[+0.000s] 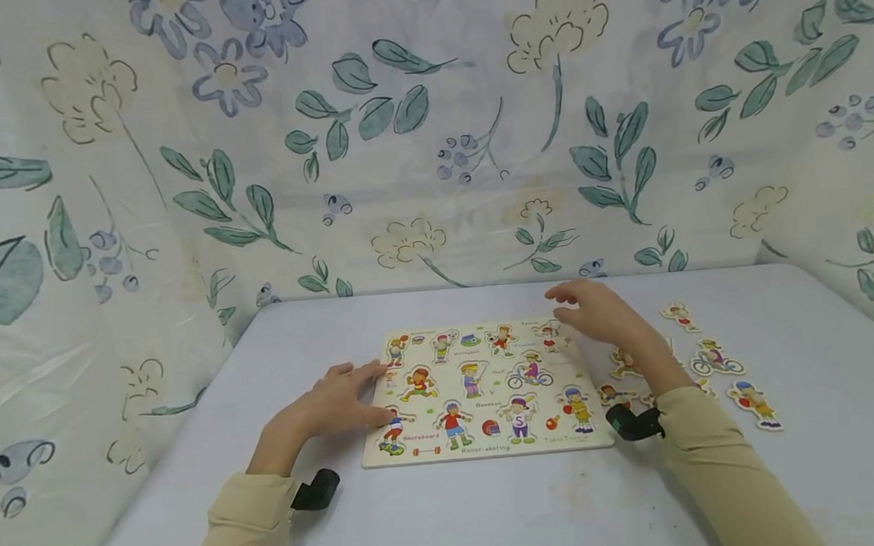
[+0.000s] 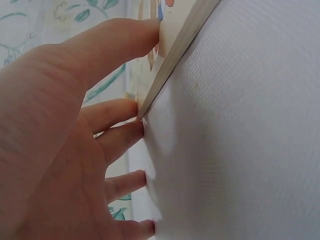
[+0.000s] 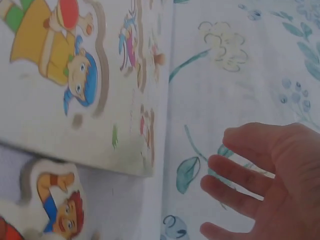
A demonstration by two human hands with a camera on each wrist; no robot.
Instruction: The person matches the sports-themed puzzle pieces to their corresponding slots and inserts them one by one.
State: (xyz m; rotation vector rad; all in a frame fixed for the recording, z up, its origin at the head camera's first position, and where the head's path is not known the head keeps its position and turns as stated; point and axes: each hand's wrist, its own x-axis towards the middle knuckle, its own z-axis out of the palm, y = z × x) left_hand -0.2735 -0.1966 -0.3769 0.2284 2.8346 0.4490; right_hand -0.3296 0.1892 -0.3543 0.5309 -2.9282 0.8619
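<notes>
A pale wooden puzzle board with printed sports figures lies flat on the white table. At its left edge rests my left hand, fingers spread. In the left wrist view the thumb lies on the board's face, while other fingertips touch the table beside its edge. My right hand hovers over the far right corner, fingers loosely bent and holding nothing. The right wrist view shows this hand apart from the board, with a red-haired figure piece beside the board.
Several loose figure pieces lie right of the board, among them a cyclist, a blue-capped figure and a small one farther back. My right forearm partly covers some. A floral cloth hangs behind the white table.
</notes>
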